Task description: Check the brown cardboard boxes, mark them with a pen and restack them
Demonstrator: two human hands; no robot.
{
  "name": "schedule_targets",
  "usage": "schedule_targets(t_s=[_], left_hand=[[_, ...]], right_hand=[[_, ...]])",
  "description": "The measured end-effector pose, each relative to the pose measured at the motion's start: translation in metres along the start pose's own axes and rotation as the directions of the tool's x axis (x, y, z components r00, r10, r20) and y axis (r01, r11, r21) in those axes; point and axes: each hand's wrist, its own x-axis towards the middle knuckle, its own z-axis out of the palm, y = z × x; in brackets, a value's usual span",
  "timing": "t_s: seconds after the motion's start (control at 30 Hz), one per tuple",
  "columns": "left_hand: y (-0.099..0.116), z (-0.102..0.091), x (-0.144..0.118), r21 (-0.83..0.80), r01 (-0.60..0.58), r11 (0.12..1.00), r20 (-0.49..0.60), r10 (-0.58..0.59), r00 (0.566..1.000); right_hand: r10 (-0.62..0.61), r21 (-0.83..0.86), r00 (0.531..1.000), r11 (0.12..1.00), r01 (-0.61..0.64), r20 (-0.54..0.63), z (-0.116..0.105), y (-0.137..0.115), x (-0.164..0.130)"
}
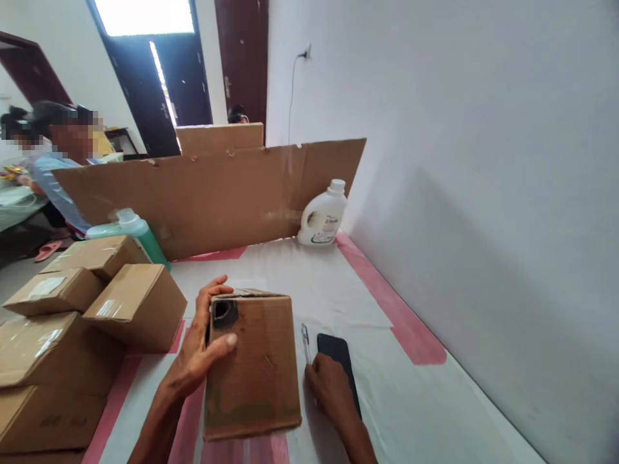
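A worn brown cardboard box (254, 367) with a dark hole near its top left corner stands on the white-covered table (387, 399) in front of me. My left hand (200, 345) grips its left edge, thumb laid across the face. My right hand (329, 386) rests on the table just right of the box, fingers curled at the lower end of a pen (306, 343). A black phone (338, 361) lies flat beside the pen, partly under my right hand.
Several sealed cardboard boxes (72, 322) are stacked at the left. A tall cardboard sheet (217, 193) stands across the back, with a white jug (323, 216) and a green bottle (138, 232) near it. A wall runs along the right. Other people sit at the far left.
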Motion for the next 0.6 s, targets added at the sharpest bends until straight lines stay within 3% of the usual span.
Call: schedule_targets(t_s=[0.1,0.17,0.23,0.3,0.37,0.43,0.5,0.6], left_hand=[[-0.002,0.003,-0.006,-0.066,0.041,0.997,0.047,-0.038,0.998],[-0.001,0.006,-0.007,-0.097,0.053,0.994,0.037,-0.050,0.998],[0.000,0.008,-0.007,-0.100,0.052,0.994,0.010,-0.052,0.999],[0.001,0.009,-0.006,-0.092,0.051,0.994,-0.016,-0.053,0.998],[0.001,0.009,-0.007,-0.089,0.046,0.995,-0.037,-0.049,0.998],[0.000,0.008,-0.008,-0.084,0.030,0.996,-0.053,-0.035,0.998],[-0.001,0.007,-0.010,-0.078,0.017,0.997,-0.067,-0.022,0.998],[-0.002,0.007,-0.013,-0.072,0.016,0.997,-0.092,-0.022,0.996]], right_hand=[[0.144,0.313,0.981,0.933,-0.179,0.133,-0.035,-0.023,0.019],[0.251,0.611,0.958,0.739,-0.284,0.142,-0.055,-0.052,0.030],[0.208,0.766,0.970,0.601,-0.228,0.126,-0.061,-0.089,0.033],[0.097,0.833,0.989,0.535,-0.144,0.108,-0.049,-0.125,0.025],[-0.015,0.851,0.996,0.520,-0.071,0.092,-0.025,-0.153,0.012],[-0.110,0.819,0.990,0.573,-0.008,0.087,0.000,-0.169,-0.001],[-0.178,0.764,0.980,0.644,0.049,0.086,0.017,-0.174,-0.009],[-0.245,0.716,0.966,0.689,0.114,0.082,0.022,-0.172,-0.013]])
